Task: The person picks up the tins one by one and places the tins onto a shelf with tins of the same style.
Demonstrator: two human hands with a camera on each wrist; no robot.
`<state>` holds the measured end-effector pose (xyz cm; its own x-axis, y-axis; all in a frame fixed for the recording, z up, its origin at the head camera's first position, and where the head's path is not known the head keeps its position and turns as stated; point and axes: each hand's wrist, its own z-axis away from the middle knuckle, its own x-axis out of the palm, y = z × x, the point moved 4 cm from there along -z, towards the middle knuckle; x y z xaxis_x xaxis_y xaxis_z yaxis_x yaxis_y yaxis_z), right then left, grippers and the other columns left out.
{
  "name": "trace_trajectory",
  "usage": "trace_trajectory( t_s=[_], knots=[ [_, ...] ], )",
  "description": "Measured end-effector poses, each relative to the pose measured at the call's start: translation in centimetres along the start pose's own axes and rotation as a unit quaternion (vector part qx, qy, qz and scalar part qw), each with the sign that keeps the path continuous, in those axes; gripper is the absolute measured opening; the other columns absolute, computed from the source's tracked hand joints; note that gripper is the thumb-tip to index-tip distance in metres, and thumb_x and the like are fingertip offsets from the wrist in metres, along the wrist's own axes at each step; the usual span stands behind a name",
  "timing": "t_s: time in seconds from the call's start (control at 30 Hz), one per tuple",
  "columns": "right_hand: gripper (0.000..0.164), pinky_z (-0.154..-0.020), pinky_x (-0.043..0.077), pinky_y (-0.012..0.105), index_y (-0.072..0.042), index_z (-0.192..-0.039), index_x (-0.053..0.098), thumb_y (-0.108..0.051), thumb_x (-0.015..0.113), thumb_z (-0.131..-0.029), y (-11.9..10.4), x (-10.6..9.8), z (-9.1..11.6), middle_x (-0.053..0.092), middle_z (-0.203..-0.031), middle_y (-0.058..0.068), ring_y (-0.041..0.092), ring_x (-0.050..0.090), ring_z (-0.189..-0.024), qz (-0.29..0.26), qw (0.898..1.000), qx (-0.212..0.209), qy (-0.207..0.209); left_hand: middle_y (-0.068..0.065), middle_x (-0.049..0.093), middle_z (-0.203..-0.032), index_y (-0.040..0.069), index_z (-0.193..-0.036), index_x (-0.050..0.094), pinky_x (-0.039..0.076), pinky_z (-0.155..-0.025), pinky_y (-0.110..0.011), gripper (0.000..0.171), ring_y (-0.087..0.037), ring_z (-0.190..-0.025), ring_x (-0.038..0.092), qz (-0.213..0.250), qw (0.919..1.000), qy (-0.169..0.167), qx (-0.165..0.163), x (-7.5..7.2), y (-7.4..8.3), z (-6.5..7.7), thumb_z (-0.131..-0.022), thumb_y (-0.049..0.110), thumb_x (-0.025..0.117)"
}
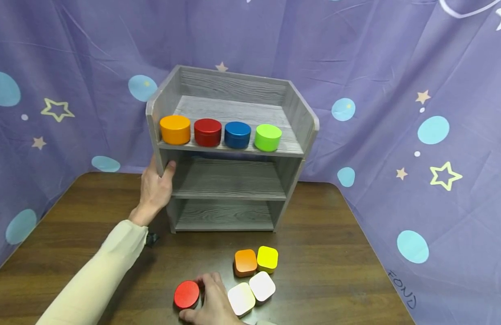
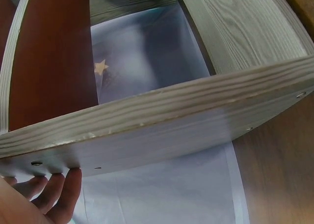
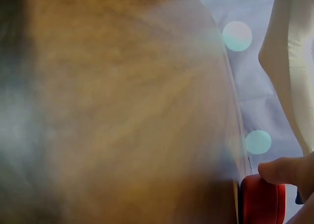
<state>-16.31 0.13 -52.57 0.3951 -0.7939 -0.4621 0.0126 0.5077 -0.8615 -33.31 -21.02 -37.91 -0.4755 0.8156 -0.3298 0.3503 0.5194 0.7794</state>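
Observation:
A grey wooden shelf (image 1: 230, 177) with three levels stands on the table. My left hand (image 1: 154, 189) grips its left side panel (image 2: 162, 135), thumb on the inner side and fingers (image 2: 66, 197) against the outer face. Along the front of the top level sit four round tins in a row: an orange tin (image 1: 175, 130), a dark red tin (image 1: 207, 132), a blue tin (image 1: 237, 135) and a lime green tin (image 1: 268, 137). Near the table's front, my right hand (image 1: 215, 301) holds a red round tin (image 1: 187, 294) between thumb and fingers.
Right of my right hand lie rounded square blocks: an orange block (image 1: 245, 262), a yellow block (image 1: 267, 259), a white block (image 1: 262, 287) and a cream block (image 1: 241, 299). A purple patterned curtain (image 1: 376, 67) hangs behind and beside the brown table (image 1: 331, 253).

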Motion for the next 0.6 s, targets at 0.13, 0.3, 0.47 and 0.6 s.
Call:
trace_trajectory(
  t_s=[0.13,0.3,0.47,0.6],
  knots=[
    [0.053,-0.083,0.048,0.022,-0.019,-0.115,0.071,-0.022,0.101,-0.072,-0.2,-0.1,0.3,0.059,-0.105,-0.012,0.001,0.052,-0.090,-0.015,1.000,-0.014,0.011,-0.038,0.062,-0.146,0.004,-0.157,0.050,0.042,-0.110,-0.075,0.062,-0.062,-0.137,0.058,-0.004,1.0000,0.000,-0.001,0.0,0.0,0.0,-0.106,0.038,0.057],
    [0.053,-0.069,0.039,0.020,-0.020,-0.114,0.071,-0.020,0.100,-0.070,-1.0,-0.4,1.0,0.056,-0.086,-0.013,0.000,0.048,-0.076,-0.050,0.998,-0.020,0.013,-0.038,0.062,-0.147,0.005,-0.158,0.049,0.043,-0.110,-0.076,0.062,-0.062,-0.137,0.058,-0.010,0.9999,-0.006,-0.001,0.0,0.0,0.0,-0.106,0.038,0.055],
    [0.052,-0.066,0.041,0.018,-0.018,-0.117,0.070,-0.019,0.099,-0.073,-2.6,-1.8,1.6,0.056,-0.079,-0.013,-0.002,0.050,-0.071,-0.068,0.997,-0.048,-0.006,-0.039,0.063,-0.145,0.004,-0.157,0.050,0.043,-0.109,-0.076,0.062,-0.062,-0.136,0.058,-0.013,0.9999,-0.004,-0.003,0.0,0.1,0.0,-0.106,0.039,0.055],
    [0.053,-0.067,0.041,0.017,-0.019,-0.119,0.070,-0.022,0.099,-0.074,-3.9,-3.4,2.1,0.057,-0.082,-0.015,-0.004,0.051,-0.074,-0.061,0.995,-0.073,-0.001,-0.039,0.064,-0.143,0.003,-0.156,0.050,0.043,-0.108,-0.076,0.063,-0.063,-0.135,0.058,-0.015,0.9999,-0.003,-0.004,0.0,0.1,0.0,-0.106,0.040,0.055]
  ],
)
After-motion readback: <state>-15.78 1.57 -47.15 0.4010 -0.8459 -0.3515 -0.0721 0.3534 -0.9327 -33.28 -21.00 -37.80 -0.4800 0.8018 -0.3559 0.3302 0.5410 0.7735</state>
